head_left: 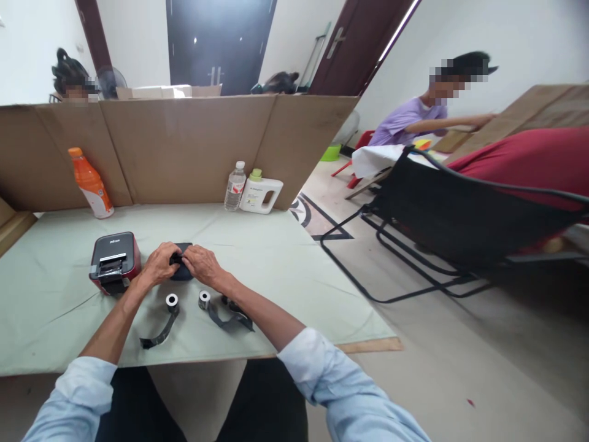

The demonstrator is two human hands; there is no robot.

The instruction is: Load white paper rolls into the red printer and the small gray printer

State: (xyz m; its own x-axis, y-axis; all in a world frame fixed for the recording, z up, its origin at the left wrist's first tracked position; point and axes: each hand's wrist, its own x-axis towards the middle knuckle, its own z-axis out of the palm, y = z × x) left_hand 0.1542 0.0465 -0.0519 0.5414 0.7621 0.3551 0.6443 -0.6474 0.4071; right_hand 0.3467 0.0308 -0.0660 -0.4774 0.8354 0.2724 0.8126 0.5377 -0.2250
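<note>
A small dark box-shaped thing lies on the table in front of me, largely covered by my fingers, so its exact kind cannot be made out. My left hand grips its left side with the fingers closed. From the right, my right hand closes on its upper part. Just left of my hands stands a black and red label printer. Nearer me are two small rolls, the left roll and the right roll, each with a loose dark strip trailing off. My right forearm partly hides a dark thing beside the right strip.
A cardboard screen borders the table's far side. Before it stand an orange bottle, a clear water bottle and a white jug. A black folding chair is at right, with a person seated beyond it.
</note>
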